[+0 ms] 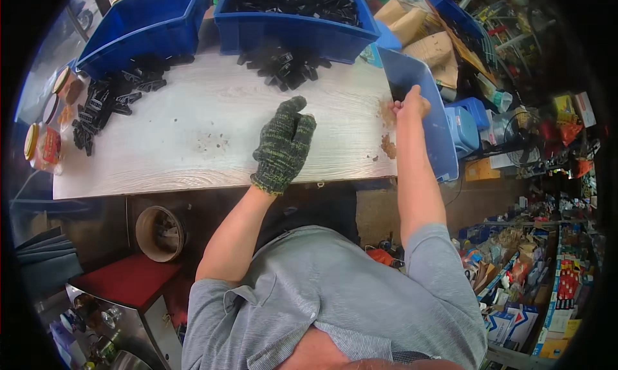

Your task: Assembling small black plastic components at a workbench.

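Observation:
My left hand [283, 144], in a dark green and black knit glove, is raised over the middle of the white wood-grain table [174, 125]. Its forefinger and thumb are apart, and nothing shows between them. Past it lies a loose pile of small black plastic parts [286, 69]. At the table's right edge my bare right hand [412, 104] reaches over a blue bin [432, 112]. The fingers there are curled in; whatever they hold, if anything, is hidden. The inside of that bin is mostly dark.
A blue crate [290, 32] full of black parts and another blue crate [141, 41] stand along the far edge. More black parts [106, 106] lie at left, beside lidded jars [46, 148]. Brown crumbs [387, 146] dot the table. Below are a round bucket [159, 233] and a red-topped cabinet [125, 280].

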A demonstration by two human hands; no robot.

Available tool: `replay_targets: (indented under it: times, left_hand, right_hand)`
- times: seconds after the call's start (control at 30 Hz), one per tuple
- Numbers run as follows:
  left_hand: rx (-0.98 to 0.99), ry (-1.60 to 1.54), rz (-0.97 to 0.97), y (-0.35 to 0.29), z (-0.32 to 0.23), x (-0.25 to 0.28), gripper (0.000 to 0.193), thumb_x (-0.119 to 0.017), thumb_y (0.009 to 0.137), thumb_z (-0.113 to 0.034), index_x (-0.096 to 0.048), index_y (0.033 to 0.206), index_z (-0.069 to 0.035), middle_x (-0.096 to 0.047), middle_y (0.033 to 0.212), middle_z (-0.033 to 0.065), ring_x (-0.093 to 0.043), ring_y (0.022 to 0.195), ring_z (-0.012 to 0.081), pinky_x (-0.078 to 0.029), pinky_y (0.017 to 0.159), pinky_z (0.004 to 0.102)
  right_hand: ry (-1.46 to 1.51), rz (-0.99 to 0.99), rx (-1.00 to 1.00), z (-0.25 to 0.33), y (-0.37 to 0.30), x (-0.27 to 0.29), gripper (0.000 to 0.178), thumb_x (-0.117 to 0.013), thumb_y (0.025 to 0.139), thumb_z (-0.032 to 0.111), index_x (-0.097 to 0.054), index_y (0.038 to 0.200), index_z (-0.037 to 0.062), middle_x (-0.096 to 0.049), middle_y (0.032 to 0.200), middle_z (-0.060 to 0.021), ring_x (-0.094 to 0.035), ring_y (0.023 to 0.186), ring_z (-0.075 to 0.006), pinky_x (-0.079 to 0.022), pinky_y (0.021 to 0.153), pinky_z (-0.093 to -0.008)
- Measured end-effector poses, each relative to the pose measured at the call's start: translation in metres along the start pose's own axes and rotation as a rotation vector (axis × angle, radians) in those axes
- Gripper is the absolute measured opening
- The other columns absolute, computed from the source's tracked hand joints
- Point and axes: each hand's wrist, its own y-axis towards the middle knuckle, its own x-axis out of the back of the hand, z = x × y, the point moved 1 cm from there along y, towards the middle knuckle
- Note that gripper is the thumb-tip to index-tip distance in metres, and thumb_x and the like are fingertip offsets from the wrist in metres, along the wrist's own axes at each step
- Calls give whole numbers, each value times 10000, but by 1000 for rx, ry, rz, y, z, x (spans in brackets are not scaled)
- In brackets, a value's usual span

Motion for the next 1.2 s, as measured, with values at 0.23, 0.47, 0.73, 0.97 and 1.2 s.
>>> replay_targets:
  times: [0.23,0.47,0.73,0.97,1.2]
  left_hand:
    - [-78,69,19,0,5,0,327,-661,925,-124,-623,1222,5,-692,1085,168,-667,934,237,-518,855,349]
    - [-144,142,-34,-1,9,3,310,-668,920,-109,-635,1200,19,-688,1117,188,-674,959,254,-522,864,361]
    - [-199,161,-93,-2,17,-3,318,-670,906,-131,-641,1197,-6,-675,1107,214,-670,980,323,-526,868,398]
    - [-365,327,-291,18,11,19,320,-663,896,-130,-642,1203,-43,-670,1134,179,-661,1007,329,-526,880,407]
    - [-355,365,-90,34,23,31,304,-665,891,-129,-645,1182,-43,-680,1117,165,-663,999,322,-530,878,393]
  right_hand:
    - [43,469,145,-9,-57,-33,303,-690,836,201,-619,1018,-31,-542,654,-105,-483,400,-196,-544,415,-383]
    - [-338,661,346,-22,-89,-90,344,-781,769,239,-689,1024,27,-614,727,-104,-538,427,-208,-517,405,-366]
    - [-690,615,606,-15,-88,-107,353,-755,771,290,-707,1023,47,-632,646,-104,-575,447,-210,-495,401,-369]
    - [-366,811,143,-21,-92,-73,251,-704,828,264,-639,890,30,-491,517,-41,-480,386,-178,-516,420,-377]
    - [-155,1262,6,-42,-161,-37,210,-626,910,252,-605,820,63,-416,460,-21,-431,366,-157,-475,386,-355]
